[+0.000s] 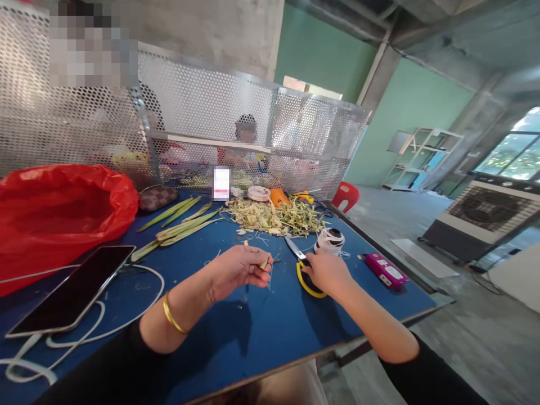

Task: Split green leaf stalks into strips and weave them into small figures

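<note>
My left hand (242, 270), a gold bangle on its wrist, is closed in a pinch above the table. Between its fingertips is a small pale green piece of plant stalk (264, 262) with fine ends sticking out. My right hand (327, 273) has its fingers around the handle of yellow-and-black scissors (311, 288), which lie on the table with the blades pointing away from me. Just beyond that hand stands a spool of white thread (330, 241). A heap of pale green plant pieces (276, 216) lies farther back.
Long green stalks (181, 229) lie left of centre. At left are a red plastic bag (63, 208), a dark-screened tablet (73, 289) and a white cable (158, 273). A magenta case (386, 271) sits near the right edge. A perforated metal screen (206, 101) closes the back.
</note>
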Tool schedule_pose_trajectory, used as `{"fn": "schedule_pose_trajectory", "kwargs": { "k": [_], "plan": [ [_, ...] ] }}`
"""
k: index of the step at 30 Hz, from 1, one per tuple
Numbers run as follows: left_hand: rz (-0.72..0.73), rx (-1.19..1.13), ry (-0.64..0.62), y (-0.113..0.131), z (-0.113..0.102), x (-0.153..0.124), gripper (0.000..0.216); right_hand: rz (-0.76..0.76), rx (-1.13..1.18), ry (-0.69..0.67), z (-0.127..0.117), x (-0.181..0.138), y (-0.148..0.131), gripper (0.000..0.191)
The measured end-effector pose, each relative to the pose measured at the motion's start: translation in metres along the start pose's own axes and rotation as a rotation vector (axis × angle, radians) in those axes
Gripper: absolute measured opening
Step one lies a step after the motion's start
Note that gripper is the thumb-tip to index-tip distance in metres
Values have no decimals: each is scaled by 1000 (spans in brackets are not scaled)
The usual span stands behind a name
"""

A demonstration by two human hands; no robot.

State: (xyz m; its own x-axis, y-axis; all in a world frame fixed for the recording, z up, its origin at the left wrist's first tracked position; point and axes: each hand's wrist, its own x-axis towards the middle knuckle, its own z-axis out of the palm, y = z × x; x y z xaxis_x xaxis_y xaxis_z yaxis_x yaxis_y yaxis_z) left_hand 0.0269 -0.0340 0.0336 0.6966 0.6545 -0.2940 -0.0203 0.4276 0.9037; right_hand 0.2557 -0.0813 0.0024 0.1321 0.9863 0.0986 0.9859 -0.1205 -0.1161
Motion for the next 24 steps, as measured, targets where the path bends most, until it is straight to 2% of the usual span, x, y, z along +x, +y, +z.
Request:
{"fn": "schedule_pose_trajectory", "kwargs": {
  "k": [2,4,6,8,10,12,15,17,20,21,22,24],
  "plan": [
    [47,9,-31,8,-6,-12,17,-112,72,41,-14,-2,-17,21],
    [75,4,-34,12,-10,-19,18,-352,482,90,-26,-2,-38,24],
    [86,-9,-19,12,-14,-21,17,-489,783,-25,-31,0,-60,23],
    [86,-17,2,11,-18,-19,16,-528,949,-143,-27,5,-75,17],
    [85,1,28,9,-22,-16,16,-453,1025,-176,-17,12,-81,14],
    [71,49,54,8,-25,-13,17,-378,1052,-160,-9,16,-77,13],
    [52,169,158,8,-28,-10,19,-398,1005,-176,-4,17,-64,14],
    [82,234,294,10,-31,-8,18,-477,931,-309,-6,15,-55,15],
    [184,252,482,12,-39,-5,15,-663,768,-597,-9,12,-47,17],
    [207,247,516,12,-42,-3,14,-714,709,-623,-9,12,-46,17],
    [215,239,537,11,-44,-1,14,-742,660,-598,-9,12,-46,15],
    [209,206,557,7,-44,3,12,-708,639,-436,-7,15,-46,13]
  ]
}}
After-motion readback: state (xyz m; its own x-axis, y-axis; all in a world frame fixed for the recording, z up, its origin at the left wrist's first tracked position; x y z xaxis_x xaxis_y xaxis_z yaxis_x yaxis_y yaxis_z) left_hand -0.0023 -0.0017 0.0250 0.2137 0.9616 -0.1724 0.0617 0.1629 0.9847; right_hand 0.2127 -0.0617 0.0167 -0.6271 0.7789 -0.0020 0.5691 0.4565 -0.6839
